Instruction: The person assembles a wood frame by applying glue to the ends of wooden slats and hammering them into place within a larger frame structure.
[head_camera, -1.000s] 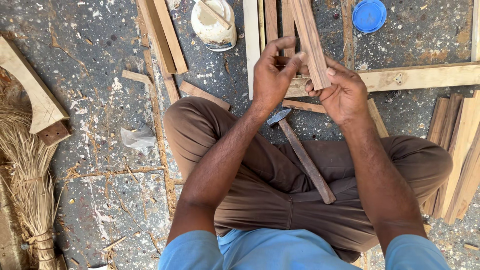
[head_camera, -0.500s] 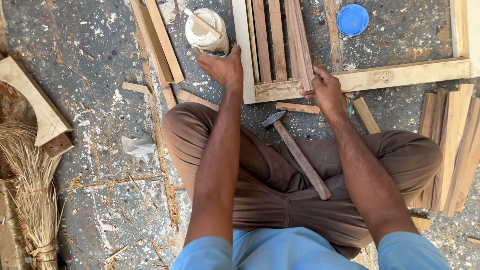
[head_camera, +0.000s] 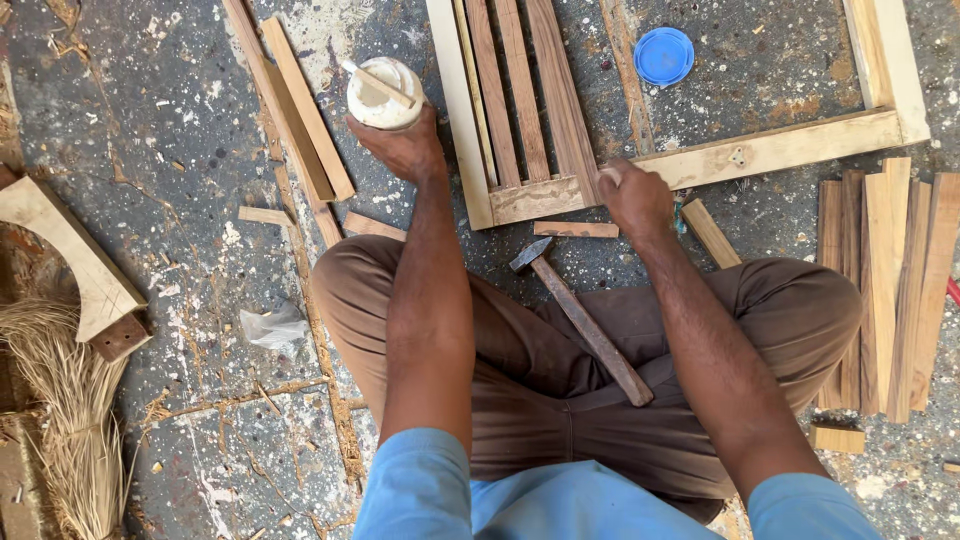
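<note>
Slats (head_camera: 525, 90) lie seated inside the frame (head_camera: 770, 150), whose corner the right hand (head_camera: 632, 195) presses while the left hand (head_camera: 400, 150) clasps the white pot (head_camera: 383, 92); hammer (head_camera: 580, 320) idle beneath.

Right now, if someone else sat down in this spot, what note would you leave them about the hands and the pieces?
Left hand: gripping the white pot with a stick in it, on the floor.
Right hand: resting on the wooden frame at the lower ends of the slats.
Hammer: lying on the lap, unheld.
Done: several slats sit in the frame.
Left: a stack of loose slats lies on the floor to the right.
</note>
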